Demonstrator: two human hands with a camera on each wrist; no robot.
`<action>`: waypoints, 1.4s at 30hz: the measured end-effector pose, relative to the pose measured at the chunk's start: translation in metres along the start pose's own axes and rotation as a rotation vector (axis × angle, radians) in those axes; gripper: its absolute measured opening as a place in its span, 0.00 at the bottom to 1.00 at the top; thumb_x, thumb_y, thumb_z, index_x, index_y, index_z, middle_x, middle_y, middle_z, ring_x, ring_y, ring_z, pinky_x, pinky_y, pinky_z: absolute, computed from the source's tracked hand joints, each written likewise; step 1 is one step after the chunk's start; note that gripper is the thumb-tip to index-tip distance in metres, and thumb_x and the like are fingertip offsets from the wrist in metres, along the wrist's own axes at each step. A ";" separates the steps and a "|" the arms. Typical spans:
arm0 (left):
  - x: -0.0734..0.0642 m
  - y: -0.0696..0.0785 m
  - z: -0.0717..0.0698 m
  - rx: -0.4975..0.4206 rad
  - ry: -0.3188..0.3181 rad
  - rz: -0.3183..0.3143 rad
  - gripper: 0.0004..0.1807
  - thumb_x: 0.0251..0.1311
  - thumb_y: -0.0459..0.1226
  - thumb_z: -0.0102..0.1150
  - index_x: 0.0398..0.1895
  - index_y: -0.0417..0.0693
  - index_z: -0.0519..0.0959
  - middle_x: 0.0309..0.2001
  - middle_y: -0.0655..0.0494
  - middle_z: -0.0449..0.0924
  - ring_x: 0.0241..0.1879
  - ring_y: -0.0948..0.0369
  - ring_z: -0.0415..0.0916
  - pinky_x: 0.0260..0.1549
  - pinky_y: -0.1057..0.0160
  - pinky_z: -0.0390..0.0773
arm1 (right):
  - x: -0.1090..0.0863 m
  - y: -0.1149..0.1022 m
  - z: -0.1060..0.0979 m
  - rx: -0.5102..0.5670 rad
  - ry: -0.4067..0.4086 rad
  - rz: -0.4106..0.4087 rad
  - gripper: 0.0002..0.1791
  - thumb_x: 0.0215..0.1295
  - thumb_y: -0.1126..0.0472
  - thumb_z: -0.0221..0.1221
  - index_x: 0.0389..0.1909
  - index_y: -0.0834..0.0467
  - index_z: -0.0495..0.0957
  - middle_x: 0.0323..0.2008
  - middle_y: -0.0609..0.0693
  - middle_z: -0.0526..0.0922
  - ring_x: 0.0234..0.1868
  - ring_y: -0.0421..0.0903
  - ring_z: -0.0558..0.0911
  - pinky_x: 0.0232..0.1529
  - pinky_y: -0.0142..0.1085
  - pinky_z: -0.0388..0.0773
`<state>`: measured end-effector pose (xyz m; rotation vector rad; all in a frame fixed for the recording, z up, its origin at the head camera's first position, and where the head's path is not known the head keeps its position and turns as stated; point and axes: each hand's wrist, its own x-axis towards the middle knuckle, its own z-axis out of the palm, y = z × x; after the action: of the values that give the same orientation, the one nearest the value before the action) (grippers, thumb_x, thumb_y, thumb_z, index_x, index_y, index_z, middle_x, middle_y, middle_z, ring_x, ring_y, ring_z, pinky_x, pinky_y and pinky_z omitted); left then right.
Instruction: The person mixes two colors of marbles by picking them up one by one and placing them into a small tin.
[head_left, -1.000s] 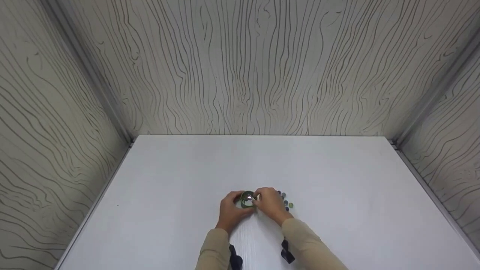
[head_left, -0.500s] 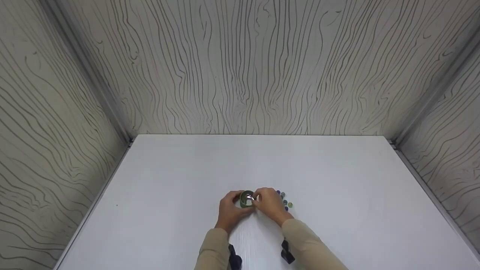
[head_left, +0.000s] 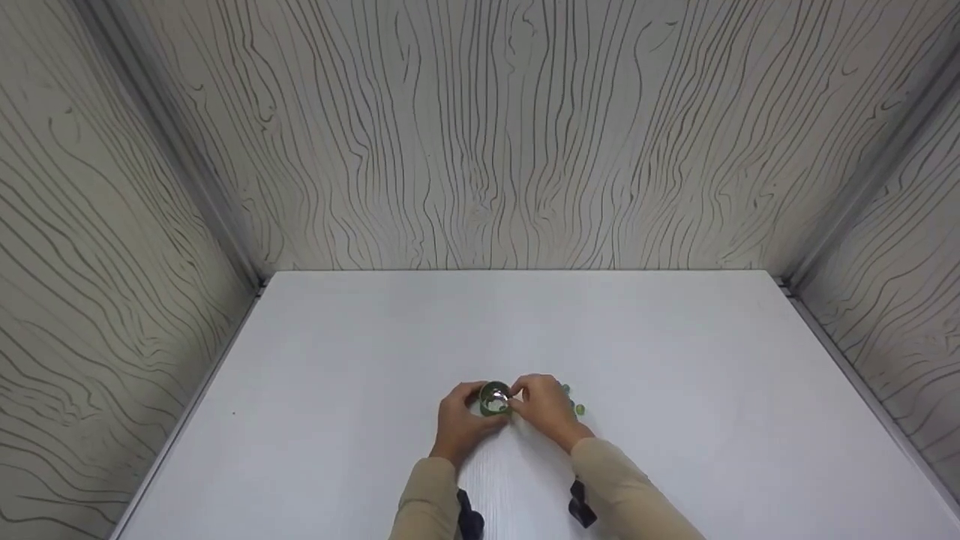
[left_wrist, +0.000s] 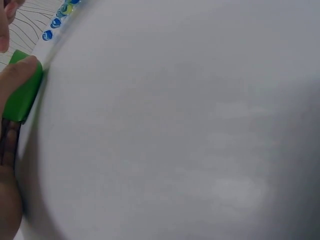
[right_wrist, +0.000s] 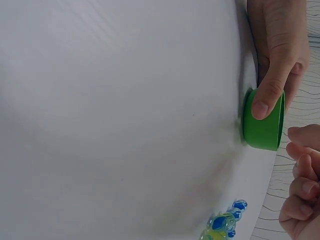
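Nearest the camera, two beige sleeves come in from the bottom edge, with a black device at the inner side of the left one and another black device at the inner side of the right. Beyond the cuffs, the left hand is curled around a green cup, its thumb flat on the near side and its fingers round the far side. The cup stands upright on the white table, between the two hands and roughly midway across, its round mouth facing up; bright reflections show within, and what it contains cannot be made out. The right hand is just beside the cup's rim on the right, forefinger and thumb brought close together, the other fingers folded toward the palm; whether anything small sits between those fingertips I cannot tell. Just past the right hand, and partly hidden by it from above, lies a loose cluster of clear marbles with blue, green and yellow in them. Farther off, the table's back edge meets a pale back wall patterned with dark wood-grain lines, and a grey post stands at its left corner.
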<state>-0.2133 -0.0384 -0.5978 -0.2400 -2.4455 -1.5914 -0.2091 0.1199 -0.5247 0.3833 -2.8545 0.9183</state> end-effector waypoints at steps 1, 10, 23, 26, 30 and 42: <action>0.000 0.000 0.000 -0.002 -0.002 -0.003 0.29 0.39 0.43 0.77 0.49 0.46 0.79 0.47 0.54 0.84 0.52 0.55 0.81 0.58 0.58 0.80 | -0.001 0.001 -0.001 -0.004 -0.002 0.009 0.04 0.53 0.65 0.67 0.31 0.61 0.84 0.21 0.49 0.79 0.23 0.36 0.67 0.21 0.24 0.63; 0.000 0.001 -0.001 -0.010 -0.010 -0.017 0.29 0.39 0.42 0.77 0.49 0.46 0.79 0.47 0.54 0.84 0.52 0.56 0.81 0.58 0.59 0.80 | -0.003 0.005 -0.007 -0.039 -0.001 -0.001 0.04 0.54 0.64 0.67 0.31 0.59 0.84 0.21 0.47 0.78 0.23 0.35 0.67 0.23 0.24 0.64; 0.000 0.001 -0.001 0.002 -0.025 -0.027 0.30 0.38 0.43 0.77 0.50 0.48 0.79 0.48 0.56 0.84 0.53 0.56 0.80 0.60 0.58 0.79 | -0.007 0.013 -0.015 -0.033 -0.001 0.023 0.03 0.54 0.64 0.66 0.30 0.58 0.84 0.20 0.46 0.75 0.24 0.36 0.66 0.23 0.25 0.63; 0.000 0.001 -0.001 0.006 -0.019 -0.008 0.30 0.38 0.42 0.77 0.50 0.47 0.79 0.48 0.54 0.84 0.53 0.55 0.80 0.60 0.57 0.79 | -0.006 0.017 -0.018 -0.028 0.004 0.029 0.03 0.54 0.65 0.66 0.30 0.58 0.84 0.21 0.47 0.77 0.24 0.37 0.67 0.24 0.26 0.65; 0.000 0.001 -0.002 0.001 -0.025 -0.028 0.31 0.38 0.42 0.77 0.51 0.48 0.79 0.49 0.55 0.83 0.54 0.56 0.80 0.61 0.58 0.78 | -0.005 0.022 -0.022 -0.008 0.031 0.032 0.02 0.54 0.65 0.67 0.29 0.59 0.84 0.28 0.50 0.85 0.27 0.37 0.72 0.27 0.28 0.73; 0.000 0.004 -0.002 -0.025 -0.035 -0.061 0.31 0.36 0.40 0.77 0.50 0.47 0.79 0.48 0.54 0.83 0.54 0.55 0.80 0.61 0.59 0.79 | -0.005 0.030 -0.035 0.067 0.031 0.159 0.03 0.55 0.64 0.66 0.29 0.60 0.84 0.20 0.47 0.77 0.24 0.38 0.70 0.22 0.24 0.65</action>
<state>-0.2120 -0.0389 -0.5935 -0.2004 -2.4831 -1.6565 -0.2117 0.1654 -0.5139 0.1489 -2.8648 1.0388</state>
